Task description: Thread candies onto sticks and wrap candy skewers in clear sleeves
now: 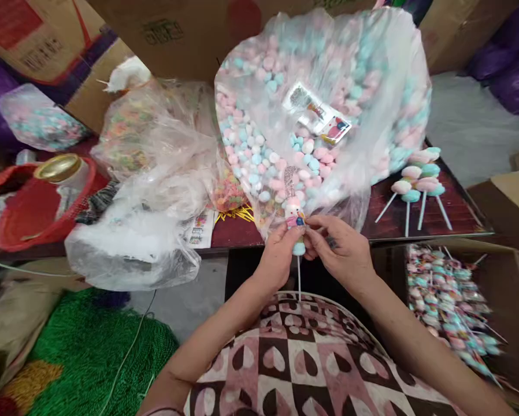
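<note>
A marshmallow lollipop in a small printed clear wrapper is held upright at the table's front edge, its white stick pointing down. My left hand is closed around it from the left, thumb across the front. From the right, my right hand pinches the wrapper's lower part, some fingertips hidden behind it. Just beyond my hands lies a big clear bag of pink, blue and white marshmallows, with a stack of printed wrappers on top.
Several unwrapped marshmallow sticks lie on the dark red table at right. Below them, a cardboard box holds many wrapped ones. Left are candy bags, yellow twist ties, a red basket and green strands.
</note>
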### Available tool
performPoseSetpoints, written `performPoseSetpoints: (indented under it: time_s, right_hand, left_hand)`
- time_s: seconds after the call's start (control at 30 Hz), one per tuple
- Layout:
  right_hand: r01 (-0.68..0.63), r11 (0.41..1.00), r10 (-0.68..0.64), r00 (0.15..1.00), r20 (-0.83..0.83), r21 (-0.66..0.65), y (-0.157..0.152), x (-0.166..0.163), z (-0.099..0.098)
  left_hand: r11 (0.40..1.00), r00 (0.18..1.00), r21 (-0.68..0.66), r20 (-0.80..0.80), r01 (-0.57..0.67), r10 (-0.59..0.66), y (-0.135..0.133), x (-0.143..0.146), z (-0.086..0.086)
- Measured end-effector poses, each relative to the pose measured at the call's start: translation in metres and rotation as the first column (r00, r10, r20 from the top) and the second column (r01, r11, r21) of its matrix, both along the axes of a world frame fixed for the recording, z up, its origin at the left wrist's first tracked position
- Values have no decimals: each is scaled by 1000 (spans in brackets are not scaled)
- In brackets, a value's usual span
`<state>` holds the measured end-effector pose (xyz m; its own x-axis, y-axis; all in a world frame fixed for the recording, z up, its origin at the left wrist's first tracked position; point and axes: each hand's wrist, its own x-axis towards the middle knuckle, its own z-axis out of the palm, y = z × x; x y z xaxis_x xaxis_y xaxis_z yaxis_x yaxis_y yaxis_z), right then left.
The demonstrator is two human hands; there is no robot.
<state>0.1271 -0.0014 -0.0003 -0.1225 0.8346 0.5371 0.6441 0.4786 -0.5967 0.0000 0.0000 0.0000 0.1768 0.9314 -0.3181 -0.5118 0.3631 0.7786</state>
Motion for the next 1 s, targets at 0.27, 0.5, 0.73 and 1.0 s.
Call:
performPoseSetpoints:
  time_s: [0.27, 0.5, 0.73, 1.0]
  right_hand:
    - [48, 991, -56, 997, 58, 124, -2, -1, -5]
    - [131, 983, -142, 987, 81, 129, -3, -5, -11]
    - [144, 977, -161, 981, 106, 156, -11, -6, -21]
    - [125, 986, -135, 987, 92, 109, -25, -1, -27]
  left_hand:
    - [988, 987, -50, -64, 144, -147, -3, -1, -2]
    - [993, 994, -74, -36, 97, -99, -6, 3, -1]
    - [993, 999, -105, -15, 48, -49, -16, 8, -5]
    - [974, 979, -132, 117, 182, -167, -24, -10, -9]
